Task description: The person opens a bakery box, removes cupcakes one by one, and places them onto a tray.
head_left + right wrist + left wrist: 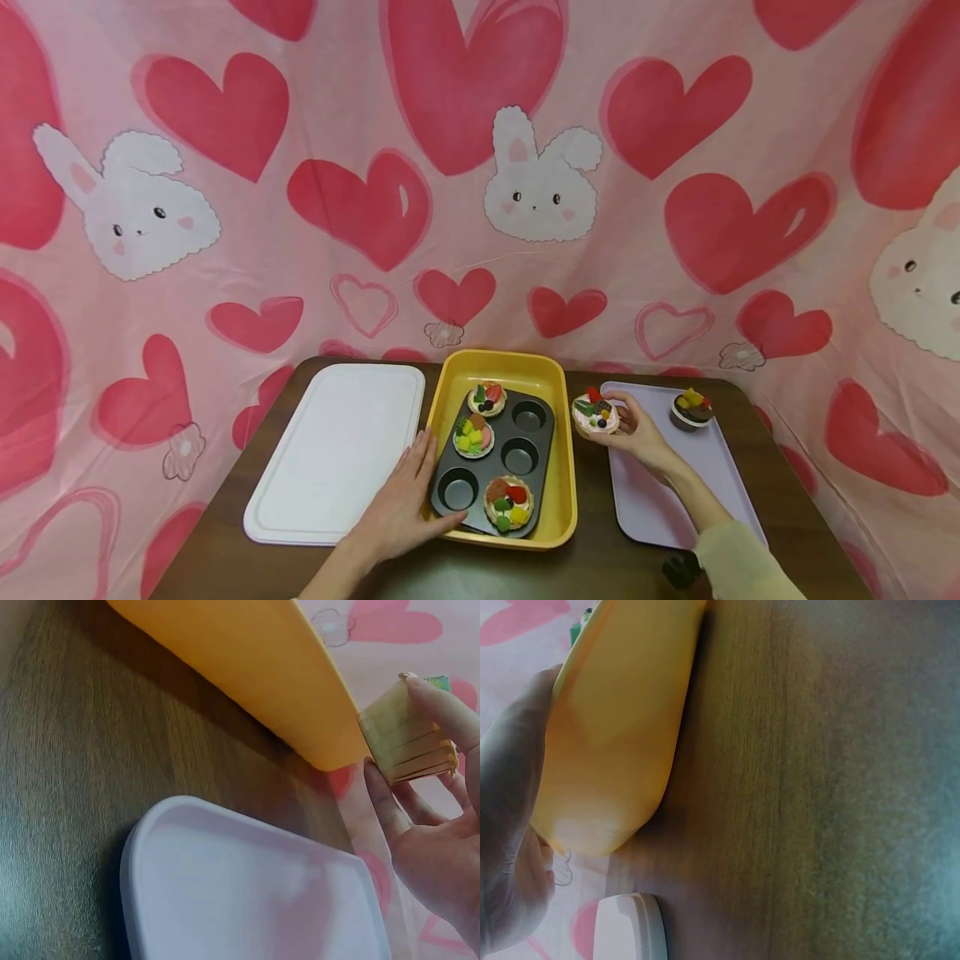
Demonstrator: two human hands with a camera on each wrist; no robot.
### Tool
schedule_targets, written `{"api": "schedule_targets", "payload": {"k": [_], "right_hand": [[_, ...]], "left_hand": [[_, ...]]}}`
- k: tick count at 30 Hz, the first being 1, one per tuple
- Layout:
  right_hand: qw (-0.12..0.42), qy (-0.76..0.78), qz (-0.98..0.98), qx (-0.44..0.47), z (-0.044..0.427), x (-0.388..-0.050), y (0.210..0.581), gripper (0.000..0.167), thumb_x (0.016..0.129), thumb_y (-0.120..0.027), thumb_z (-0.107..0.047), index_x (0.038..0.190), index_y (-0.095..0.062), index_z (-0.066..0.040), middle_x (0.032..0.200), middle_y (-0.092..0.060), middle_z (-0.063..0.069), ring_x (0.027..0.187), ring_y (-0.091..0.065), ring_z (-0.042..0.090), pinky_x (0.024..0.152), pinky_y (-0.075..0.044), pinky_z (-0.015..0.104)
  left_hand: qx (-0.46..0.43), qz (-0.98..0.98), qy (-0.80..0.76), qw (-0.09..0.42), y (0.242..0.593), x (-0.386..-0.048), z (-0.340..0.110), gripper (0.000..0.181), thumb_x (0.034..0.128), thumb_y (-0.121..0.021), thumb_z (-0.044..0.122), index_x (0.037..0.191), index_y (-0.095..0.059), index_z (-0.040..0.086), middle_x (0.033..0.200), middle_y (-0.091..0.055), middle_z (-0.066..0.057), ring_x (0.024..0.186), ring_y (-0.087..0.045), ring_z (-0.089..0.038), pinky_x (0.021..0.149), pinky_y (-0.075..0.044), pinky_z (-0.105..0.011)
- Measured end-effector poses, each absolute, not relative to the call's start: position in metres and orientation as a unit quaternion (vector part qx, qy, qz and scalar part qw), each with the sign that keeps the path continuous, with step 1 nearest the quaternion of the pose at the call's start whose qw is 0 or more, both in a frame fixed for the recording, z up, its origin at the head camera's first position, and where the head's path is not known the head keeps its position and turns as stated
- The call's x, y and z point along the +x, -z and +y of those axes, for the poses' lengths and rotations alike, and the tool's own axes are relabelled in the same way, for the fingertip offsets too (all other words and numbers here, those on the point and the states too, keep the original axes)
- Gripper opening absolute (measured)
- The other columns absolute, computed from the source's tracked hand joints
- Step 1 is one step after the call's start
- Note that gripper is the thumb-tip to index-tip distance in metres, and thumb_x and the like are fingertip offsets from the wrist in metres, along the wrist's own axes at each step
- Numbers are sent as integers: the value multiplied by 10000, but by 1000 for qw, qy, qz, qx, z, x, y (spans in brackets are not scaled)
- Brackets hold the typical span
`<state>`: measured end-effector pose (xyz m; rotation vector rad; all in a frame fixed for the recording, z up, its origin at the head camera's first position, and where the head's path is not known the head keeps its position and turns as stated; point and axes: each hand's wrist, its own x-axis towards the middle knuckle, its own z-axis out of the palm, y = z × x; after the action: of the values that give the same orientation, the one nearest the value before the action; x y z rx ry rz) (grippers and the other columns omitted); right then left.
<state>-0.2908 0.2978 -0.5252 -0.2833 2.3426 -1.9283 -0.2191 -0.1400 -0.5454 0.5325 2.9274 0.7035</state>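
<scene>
My right hand (643, 437) holds a toy fruit tart (595, 415) between thumb and fingers, above the gap between the yellow tray (558, 508) and the lilac tray (652, 508). In the right wrist view, the tart's pleated, cream-coloured side (405, 739) faces the camera. Inside the yellow tray lies a dark muffin tin (491, 468). Several fruit-topped tarts sit in it: one far left (487, 400), one mid left (474, 437), one near right (509, 506). With fingers extended, my left hand (397, 508) rests along the yellow tray's left rim, its thumb by the near-left corner.
A cupcake with a dark top and yellow fruit (690, 410) stands toward the back of the lilac tray. To the left lies a white board (337, 454). Everything rests on a brown wooden table (217, 533), before a pink heart-and-rabbit cloth (450, 275).
</scene>
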Motion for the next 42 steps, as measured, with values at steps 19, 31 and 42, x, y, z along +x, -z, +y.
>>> {"api": "schedule_targets", "payload": {"k": [19,31,42], "right_hand": [[4,636,771,-30,331,-300,532,729,923,-806,84,1534,-413,19,1120,-671,-218,1024,-664,-75,869,-561,121],[-29,625,780,23,345,-313,546,799,909,-803,109,1560,-340,113,1073,-636,-151,926,-637,-102,805,-560,102],[-53,576,812,77,345,-321,556,793,890,-836,70,1548,-393,86,1109,-659,41,836,-595,-112,751,-529,94]], "left_hand": [[162,956,-238,52,544,-220,-138,1297,839,-675,869,1776,-169,129,1882,-64,-88,1724,-214,-373,1355,-303,-604],[169,956,-236,44,545,-219,-139,1294,847,-694,848,1774,-170,113,1879,-71,-108,1725,-209,-368,1361,-296,-595],[167,957,-231,47,545,-219,-139,1299,847,-679,858,1774,-162,109,1880,-57,-108,1725,-206,-376,1357,-304,-604]]}}
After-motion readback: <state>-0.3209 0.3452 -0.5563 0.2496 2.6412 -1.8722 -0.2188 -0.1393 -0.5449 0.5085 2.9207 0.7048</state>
